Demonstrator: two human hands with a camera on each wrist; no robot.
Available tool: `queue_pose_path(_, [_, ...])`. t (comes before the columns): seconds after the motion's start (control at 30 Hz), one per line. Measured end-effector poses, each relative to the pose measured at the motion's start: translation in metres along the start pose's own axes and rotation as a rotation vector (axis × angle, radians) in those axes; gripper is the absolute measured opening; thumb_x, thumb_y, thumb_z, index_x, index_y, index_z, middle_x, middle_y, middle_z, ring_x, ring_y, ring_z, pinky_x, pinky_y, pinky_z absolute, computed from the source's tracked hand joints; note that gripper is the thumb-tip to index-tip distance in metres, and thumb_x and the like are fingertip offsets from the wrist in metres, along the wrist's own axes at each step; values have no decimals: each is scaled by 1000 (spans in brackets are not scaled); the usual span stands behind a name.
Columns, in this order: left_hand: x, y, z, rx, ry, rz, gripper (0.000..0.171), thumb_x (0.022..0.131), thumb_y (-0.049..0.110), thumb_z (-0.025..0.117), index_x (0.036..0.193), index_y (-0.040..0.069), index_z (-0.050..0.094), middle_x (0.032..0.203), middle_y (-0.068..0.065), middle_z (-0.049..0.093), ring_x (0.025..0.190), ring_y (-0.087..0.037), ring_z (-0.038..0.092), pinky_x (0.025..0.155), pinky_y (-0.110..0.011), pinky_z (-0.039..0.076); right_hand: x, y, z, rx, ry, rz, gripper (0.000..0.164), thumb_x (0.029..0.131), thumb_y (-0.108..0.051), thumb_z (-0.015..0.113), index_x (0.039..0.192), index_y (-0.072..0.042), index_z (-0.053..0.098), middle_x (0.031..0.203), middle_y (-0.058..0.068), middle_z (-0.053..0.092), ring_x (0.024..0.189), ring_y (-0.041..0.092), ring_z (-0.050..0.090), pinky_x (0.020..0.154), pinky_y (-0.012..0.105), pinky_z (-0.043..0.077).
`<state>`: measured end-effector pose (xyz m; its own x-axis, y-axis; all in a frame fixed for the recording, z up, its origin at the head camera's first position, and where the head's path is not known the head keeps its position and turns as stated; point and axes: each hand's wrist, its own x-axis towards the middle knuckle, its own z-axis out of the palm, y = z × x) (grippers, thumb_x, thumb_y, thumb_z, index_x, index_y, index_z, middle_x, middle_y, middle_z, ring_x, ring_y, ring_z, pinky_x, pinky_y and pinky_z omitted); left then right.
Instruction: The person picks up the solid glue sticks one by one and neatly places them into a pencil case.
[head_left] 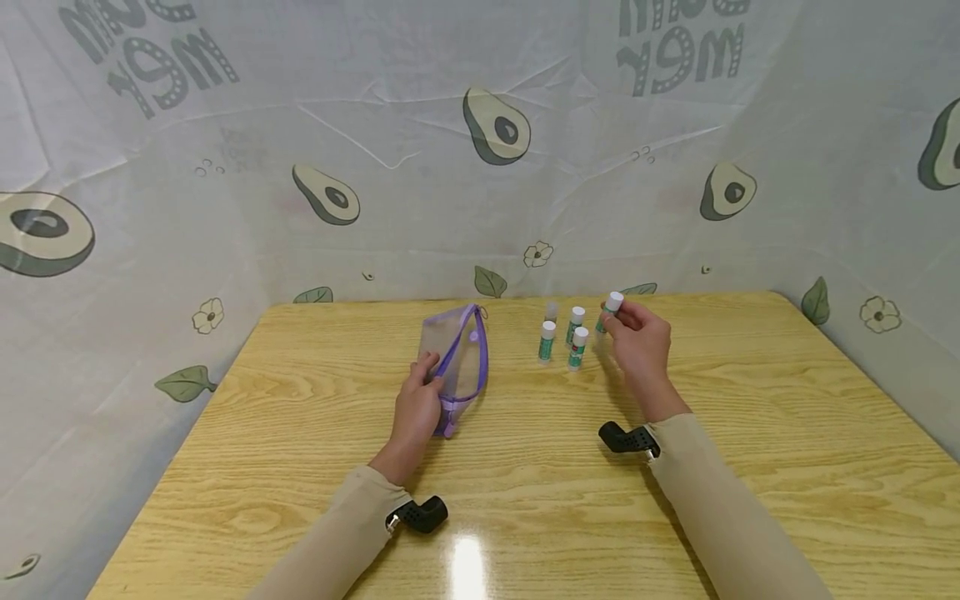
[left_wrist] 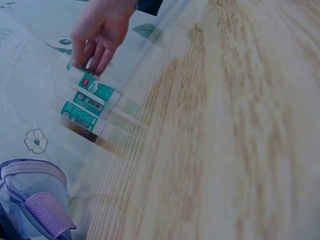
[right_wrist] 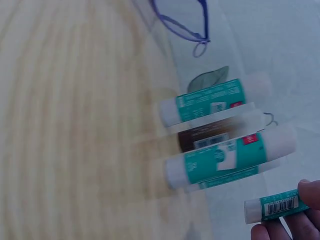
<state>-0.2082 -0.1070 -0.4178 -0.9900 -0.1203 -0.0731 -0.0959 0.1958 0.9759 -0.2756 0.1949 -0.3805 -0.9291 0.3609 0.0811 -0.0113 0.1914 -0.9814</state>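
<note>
In the head view my left hand (head_left: pixel 418 404) grips the near left side of a purple-trimmed mesh zip pouch (head_left: pixel 459 354), whose mouth gapes towards the right. A corner of the pouch (left_wrist: pixel 42 200) shows low in the left wrist view. My right hand (head_left: pixel 641 346) pinches a green glue stick (right_wrist: pixel 280 205) with a white cap between thumb and fingers, tilted above the table. Just left of that hand stand three similar glue sticks (head_left: pixel 577 350), upright and close together. Among them is a brown-labelled stick (right_wrist: pixel 207 135) with a clear cap, partly hidden.
The wood-grain table (head_left: pixel 517 500) reaches back to a pale cloth (head_left: pixel 420 208) printed with avocados, which hangs behind and at both sides. A black wrist camera mount (head_left: pixel 422 515) sticks out from the left sleeve, and another mount (head_left: pixel 626 439) from the right.
</note>
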Motion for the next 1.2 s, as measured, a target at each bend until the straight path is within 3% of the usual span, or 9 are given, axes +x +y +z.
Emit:
queue_pose_path(0.2, [1,-2,0,-7,-1,3,55,108,12,41,163,6,41,178,-9,24,168,-32,5,137,-53,8,5,-22,2,49,0,-64,44,105,-19,67,147,-5,63,146,12,68,132,16,66,116,32,52])
queue_pose_path(0.47, [3,0,-2,21,27,-3,55,107,12,42,162,6,43,176,-7,29,168,-32,9,137,-52,10,4,-54,17,29,-19,-184,37,105,-21,69,140,-9,70,140,9,73,124,13,67,114,33,53])
queue_pose_path(0.77, [5,-1,0,15,16,10,55,108,13,42,162,4,43,177,-9,26,168,-32,7,137,-52,9,-5,-64,38,9,-46,-270,35,105,-18,68,138,-7,70,136,11,74,116,12,67,102,25,55])
queue_pose_path(1.2, [2,-3,1,13,16,13,55,107,12,42,161,3,43,177,-10,27,168,-33,8,137,-52,9,-19,-72,58,22,-104,-284,37,106,-18,67,141,-7,68,138,13,73,127,25,68,113,41,54])
